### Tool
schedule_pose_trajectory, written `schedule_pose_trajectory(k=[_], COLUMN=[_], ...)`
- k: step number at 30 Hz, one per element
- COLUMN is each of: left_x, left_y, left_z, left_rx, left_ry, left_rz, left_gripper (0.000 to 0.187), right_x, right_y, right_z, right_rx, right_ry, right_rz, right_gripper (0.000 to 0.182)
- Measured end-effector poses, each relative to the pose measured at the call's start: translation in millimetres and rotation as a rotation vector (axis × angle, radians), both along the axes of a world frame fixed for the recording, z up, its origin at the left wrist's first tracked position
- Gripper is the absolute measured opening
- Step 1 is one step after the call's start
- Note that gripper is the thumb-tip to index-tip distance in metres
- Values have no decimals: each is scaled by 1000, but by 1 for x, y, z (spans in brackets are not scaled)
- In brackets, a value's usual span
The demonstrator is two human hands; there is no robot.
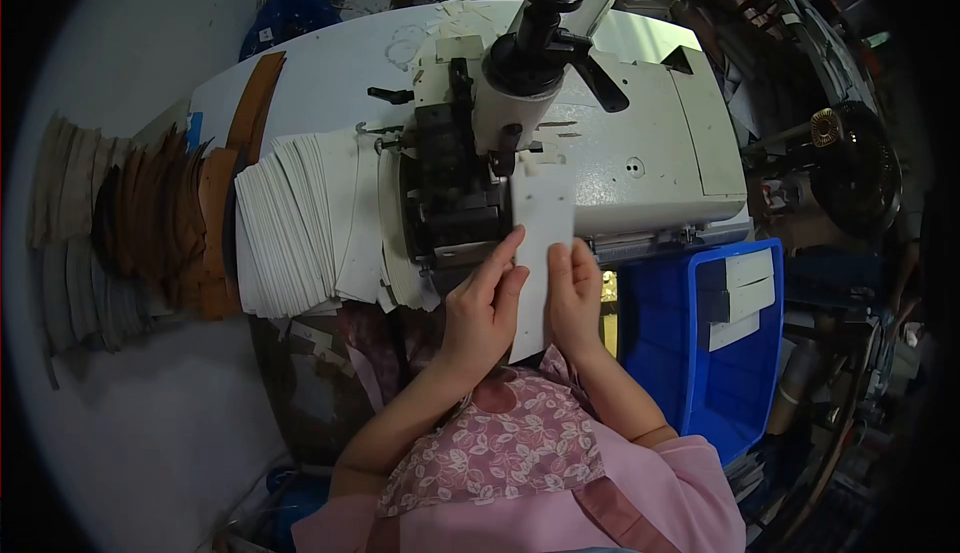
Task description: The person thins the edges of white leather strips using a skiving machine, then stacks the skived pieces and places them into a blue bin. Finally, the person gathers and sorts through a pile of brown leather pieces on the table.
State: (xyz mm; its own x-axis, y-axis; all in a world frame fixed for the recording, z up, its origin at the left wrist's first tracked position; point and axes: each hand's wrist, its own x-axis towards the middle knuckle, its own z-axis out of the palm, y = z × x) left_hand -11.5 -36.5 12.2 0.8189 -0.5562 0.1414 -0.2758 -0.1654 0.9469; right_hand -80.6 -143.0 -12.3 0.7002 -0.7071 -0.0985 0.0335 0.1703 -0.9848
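Note:
A long white strip [543,223] with a few small dark holes lies lengthwise in front of me. Its far end sits at the black working head [465,188] of a bench machine. My left hand [485,318] holds the strip's left edge, with a finger stretched along it and the thumb bent against it. On the opposite edge, my right hand [575,298] grips the strip with the thumb on top; its other fingers are partly hidden beneath. Left of the machine head, a fanned stack of white pieces [300,223] rests on the table.
Brown pieces [160,208] and grey pieces [75,283] are stacked farther left. A blue bin [690,353] with pale pieces on its side stands right of my right hand. The machine's column [510,103] rises above the strip. A black fan-like object [855,168] is at far right.

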Motion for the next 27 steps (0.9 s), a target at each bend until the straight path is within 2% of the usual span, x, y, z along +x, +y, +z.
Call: schedule_pose_trajectory(k=[2, 3, 4, 5, 7, 8, 9, 11, 13, 14, 16, 18, 20, 21, 22, 24, 26, 27], left_x=[7, 17, 32, 49, 73, 77, 81, 91, 95, 98, 102, 102, 94, 90, 89, 66, 35, 20], left_y=[13, 21, 33, 47, 64, 68, 72, 73, 73, 75, 84, 90, 90, 94, 108, 102, 87, 82], left_z=[8, 10, 11, 11, 9, 13, 13, 10, 6, 1, 0, 11, 40, 48, 42, 34, 39, 44], left_rx=[11, 24, 172, 318, 559, 770, 829, 922, 934, 938, 884, 835, 694, 630, 558, 46, -215, -215], left_ry=[20, -127, -276, -425, -633, -662, -667, -681, -611, -587, -610, -564, -300, -165, -229, -17, 191, 298], left_rz=[10, 103, 183, 258, 292, 271, 239, 165, 150, 150, 173, 215, 324, 380, 365, 360, 243, 128], left_gripper=[33, 26, 25, 24, 29, 48, 52, 60, 62, 59, 46, 37, 29, 26, 31, 44, 59, 68], right_x=[-5, -9, -18, -23, -24, -24, -20, -3, 8, 11, 21, 23, 21, 21, 22, 21, 16, 10], right_y=[-17, -28, -41, -54, -76, -87, -98, -119, -155, -177, -206, -225, -238, -235, -224, -190, -132, -100], right_z=[9, 17, 12, 21, 36, 41, 45, 64, 52, 45, 38, 39, 38, 37, 39, 52, 54, 37], right_rx=[100, 146, 303, 568, 791, 621, 402, 76, -129, -250, -408, -527, -656, -1017, -1373, -1635, -1042, -662], right_ry=[-9, -58, -130, -404, -453, -336, -151, -20, 1, 3, 47, 242, 494, 532, 554, 425, 83, -51], right_rz=[-57, -40, 9, 250, 275, 143, -10, -115, -204, -117, -115, -129, -111, -280, -450, -627, -252, 45], right_gripper=[24, 25, 29, 33, 33, 27, 29, 30, 28, 29, 31, 33, 33, 32, 31, 28, 25, 15])
